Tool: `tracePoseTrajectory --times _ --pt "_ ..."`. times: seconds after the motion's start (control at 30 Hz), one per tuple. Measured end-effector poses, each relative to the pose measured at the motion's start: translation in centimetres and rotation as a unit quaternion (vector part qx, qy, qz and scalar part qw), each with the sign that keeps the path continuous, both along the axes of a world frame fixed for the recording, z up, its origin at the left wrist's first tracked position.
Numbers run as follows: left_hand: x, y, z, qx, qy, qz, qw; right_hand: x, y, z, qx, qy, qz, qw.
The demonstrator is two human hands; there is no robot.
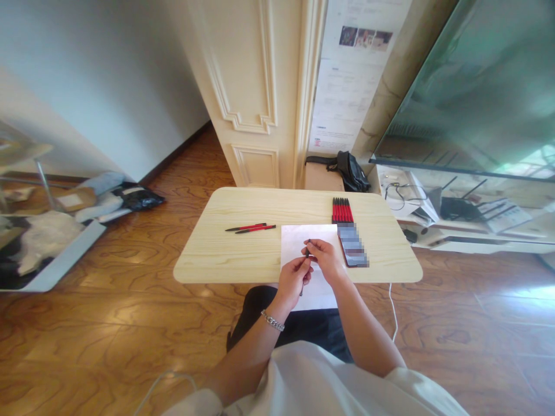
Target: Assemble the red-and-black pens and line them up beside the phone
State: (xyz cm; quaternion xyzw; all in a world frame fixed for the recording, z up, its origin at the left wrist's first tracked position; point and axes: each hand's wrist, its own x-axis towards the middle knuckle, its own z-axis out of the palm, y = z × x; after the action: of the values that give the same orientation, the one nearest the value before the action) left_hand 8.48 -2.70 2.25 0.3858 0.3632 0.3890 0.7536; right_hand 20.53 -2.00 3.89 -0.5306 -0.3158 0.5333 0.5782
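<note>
Over a white sheet of paper (292, 240), both hands hold one dark pen (307, 252). My left hand (295, 278) is closed around its lower part, and a thin dark end sticks out below the fingers. The fingertips of my right hand (325, 258) pinch the upper part; most of the pen is hidden by the fingers. To the left lie two red-and-black pens (255, 229), side by side. A row of several red-and-black pens (342, 210) is lined up at the right, just above a phone (354, 245) with a blurred screen.
The pale wooden table (225, 254) has rounded corners, and the paper hangs over its near edge. Behind it are a door (255, 86) and a black bag (353, 173) on a box. A white cable (393, 312) hangs at the right. Packages (104, 196) lie on the left floor.
</note>
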Motion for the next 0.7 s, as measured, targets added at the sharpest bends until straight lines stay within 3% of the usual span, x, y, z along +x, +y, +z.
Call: tracePoseTrajectory --times 0.4,0.7 --pt "0.0 0.1 -0.3 0.0 0.01 0.001 1.0 0.6 0.1 -0.7 0.011 -0.02 0.023 0.999" --pt "-0.3 -0.2 -0.4 -0.011 0.003 0.0 1.0 1.3 1.1 0.5 -0.024 -0.074 -0.005 0.997"
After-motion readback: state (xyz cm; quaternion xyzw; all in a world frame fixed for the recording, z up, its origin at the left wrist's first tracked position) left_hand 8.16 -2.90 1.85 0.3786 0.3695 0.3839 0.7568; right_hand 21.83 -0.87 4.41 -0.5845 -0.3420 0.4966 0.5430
